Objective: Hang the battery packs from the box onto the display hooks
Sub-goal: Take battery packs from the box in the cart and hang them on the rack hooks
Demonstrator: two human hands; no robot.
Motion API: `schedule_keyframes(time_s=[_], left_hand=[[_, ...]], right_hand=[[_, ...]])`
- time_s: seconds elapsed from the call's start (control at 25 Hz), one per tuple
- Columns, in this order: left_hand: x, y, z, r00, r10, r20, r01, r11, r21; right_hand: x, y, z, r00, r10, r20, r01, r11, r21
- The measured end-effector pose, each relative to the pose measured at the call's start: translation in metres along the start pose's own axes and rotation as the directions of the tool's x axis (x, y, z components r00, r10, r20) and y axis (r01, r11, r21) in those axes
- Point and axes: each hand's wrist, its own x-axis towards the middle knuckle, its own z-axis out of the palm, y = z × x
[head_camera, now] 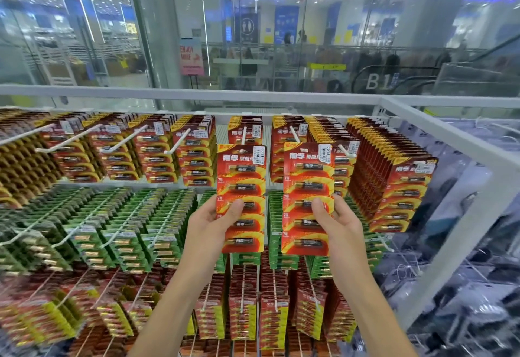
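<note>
My left hand (211,223) grips a red battery pack (242,176) by its lower left edge, thumb on the front. My right hand (339,223) grips a second red battery pack (308,173) by its lower right edge. Both packs stand upright, side by side, in front of the top row of the display. Behind the left pack a white hook (243,135) carries a few red packs. Behind the right pack another hook (294,134) pokes out above its top edge. Neither held pack sits on a hook. The box is out of view.
Rows of hooks full of red packs (152,148) fill the top row, green packs (123,232) the middle row, red-and-yellow packs (270,317) the lower row. A white metal frame (450,137) bounds the rack on the right. Glass and a mall hall lie behind.
</note>
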Motion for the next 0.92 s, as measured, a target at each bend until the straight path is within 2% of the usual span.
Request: schedule_keyframes(time_s=[0.52, 0.8, 0.92], left_hand=[[0.024, -0.007, -0.001, 1.000, -0.010, 0.007, 0.010, 1.000, -0.011], [0.064, -0.008, 0.004, 1.000, -0.006, -0.022, 0.007, 1.000, 0.027], [0.081, -0.014, 0.006, 0.999, 0.000, -0.041, 0.002, 0.999, 0.035]], right_hand=[[0.020, 0.020, 0.007, 0.999, 0.003, -0.037, -0.003, 1.000, -0.008], [0.056, 0.018, 0.022, 0.987, -0.026, -0.157, 0.014, 0.997, -0.074], [0.077, 0.024, 0.029, 0.983, 0.009, -0.185, -0.028, 0.994, -0.102]])
